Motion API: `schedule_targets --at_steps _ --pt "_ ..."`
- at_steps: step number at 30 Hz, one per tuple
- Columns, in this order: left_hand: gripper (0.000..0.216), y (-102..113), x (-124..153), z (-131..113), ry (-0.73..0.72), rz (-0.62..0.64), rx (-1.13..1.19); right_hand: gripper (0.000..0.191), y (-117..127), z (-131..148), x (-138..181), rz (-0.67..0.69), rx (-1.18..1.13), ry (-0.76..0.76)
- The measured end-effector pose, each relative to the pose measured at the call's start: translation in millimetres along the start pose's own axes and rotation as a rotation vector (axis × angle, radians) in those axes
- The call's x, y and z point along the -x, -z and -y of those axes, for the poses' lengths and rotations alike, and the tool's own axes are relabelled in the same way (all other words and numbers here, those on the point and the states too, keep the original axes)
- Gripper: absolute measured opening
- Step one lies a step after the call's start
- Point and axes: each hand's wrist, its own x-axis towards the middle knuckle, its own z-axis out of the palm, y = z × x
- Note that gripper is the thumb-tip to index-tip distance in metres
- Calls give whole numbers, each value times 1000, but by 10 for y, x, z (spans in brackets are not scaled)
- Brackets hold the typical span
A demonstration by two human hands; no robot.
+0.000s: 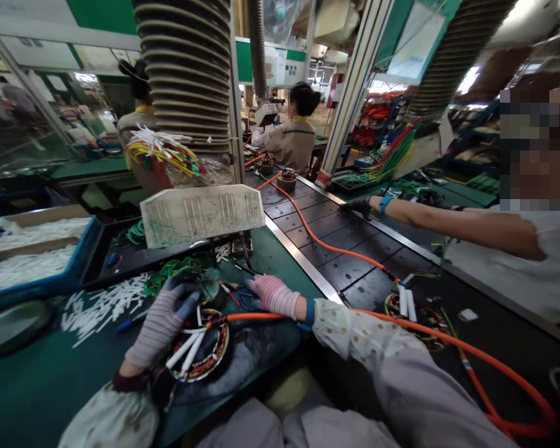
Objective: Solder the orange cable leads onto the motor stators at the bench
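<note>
On the green tabletop, the left hand in a striped knit glove reaches forward, palm down, fingers curled over the round copper-wound stator ring with white sleeved leads; its grip rests on the ring's upper edge, though whether it clamps anything cannot be told. Just right, the right hand, gloved pink, lies low with the wrist bent inward, its grip closed on the orange cable beside the ring.
</note>
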Motion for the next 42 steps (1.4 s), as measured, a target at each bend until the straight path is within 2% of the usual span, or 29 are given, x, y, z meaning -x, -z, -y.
schedule_targets --at_steps 8,13,16,19,28,35,39,42 --pt "52 100 104 -126 66 -50 197 50 -44 2 69 -35 -18 -17" --pt "59 122 155 -112 234 112 501 53 -87 -4 56 -50 -30 -36" --pt "56 130 172 -82 259 158 604 53 -117 -8 49 -53 -31 -43" --pt "57 132 182 -53 282 139 626 51 -150 -16 51 -62 -36 -44" --pt "80 77 226 -92 421 13 663 46 -198 -32 44 -64 -71 -51" --pt "81 78 220 -71 478 56 674 45 -143 4 58 -45 -73 -67" --pt "75 80 235 -65 466 56 715 47 -116 -2 58 -22 -62 -64" --pt "68 102 254 -123 445 100 734 45 -103 -15 53 -9 -58 -43"
